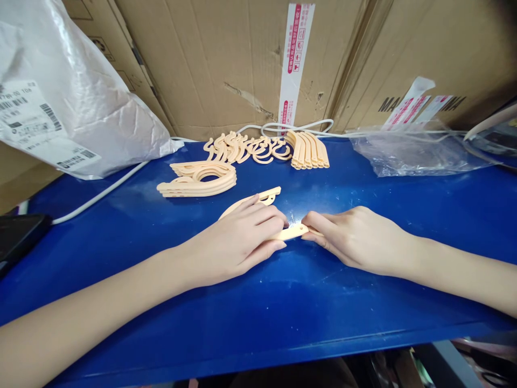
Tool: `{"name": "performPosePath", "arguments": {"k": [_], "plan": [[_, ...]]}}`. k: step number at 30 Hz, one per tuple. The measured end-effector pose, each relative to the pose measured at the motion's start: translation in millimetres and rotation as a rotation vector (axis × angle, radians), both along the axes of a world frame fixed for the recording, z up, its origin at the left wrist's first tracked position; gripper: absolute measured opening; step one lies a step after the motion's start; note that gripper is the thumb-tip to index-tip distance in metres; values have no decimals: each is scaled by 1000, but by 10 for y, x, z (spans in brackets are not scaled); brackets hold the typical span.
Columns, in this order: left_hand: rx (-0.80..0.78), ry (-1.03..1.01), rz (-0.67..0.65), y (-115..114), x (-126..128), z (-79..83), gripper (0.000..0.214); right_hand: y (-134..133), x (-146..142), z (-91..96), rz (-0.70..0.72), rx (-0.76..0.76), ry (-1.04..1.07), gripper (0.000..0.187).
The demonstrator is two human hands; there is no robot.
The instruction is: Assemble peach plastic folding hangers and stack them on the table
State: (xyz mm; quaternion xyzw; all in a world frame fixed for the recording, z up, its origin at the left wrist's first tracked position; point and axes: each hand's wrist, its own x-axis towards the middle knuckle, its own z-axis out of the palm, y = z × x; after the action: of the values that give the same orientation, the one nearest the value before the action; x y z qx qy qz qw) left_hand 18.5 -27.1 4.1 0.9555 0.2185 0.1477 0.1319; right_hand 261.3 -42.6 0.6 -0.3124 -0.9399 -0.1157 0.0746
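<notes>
Both my hands rest on a blue table (283,302) and grip a peach plastic hanger piece (293,232) between them. My left hand (242,237) lies over a curved peach part whose end (270,195) pokes out beyond the fingers; its thumb and fingers pinch the piece. My right hand (355,237) pinches the other end of the same piece, fingers closed. Behind them lie a stack of curved hanger arms (200,180), a heap of hook pieces (246,148) and a row of straight pieces (309,151).
Cardboard boxes (226,59) wall off the back of the table. A white plastic bag with labels (68,91) sits at the left, a clear plastic bag (407,153) at the right. A white cable (100,194) runs across the left; a black phone (18,237) lies at the left edge.
</notes>
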Motion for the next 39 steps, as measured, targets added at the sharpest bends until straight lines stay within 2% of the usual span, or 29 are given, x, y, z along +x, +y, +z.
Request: {"name": "performPosePath", "arguments": {"k": [11,19,34,39], "plan": [[-14,4,0,9,-8,-14,19,-8,-15,35,-71,-132,6,38],[14,30,-5,1,-4,-6,20,2,-11,105,-95,-303,48,37],[33,49,-14,2,-1,-13,18,12,6,17,-32,-135,27,35],[43,41,-17,5,-3,-19,17,10,6,7,-1,-11,0,35]]}}
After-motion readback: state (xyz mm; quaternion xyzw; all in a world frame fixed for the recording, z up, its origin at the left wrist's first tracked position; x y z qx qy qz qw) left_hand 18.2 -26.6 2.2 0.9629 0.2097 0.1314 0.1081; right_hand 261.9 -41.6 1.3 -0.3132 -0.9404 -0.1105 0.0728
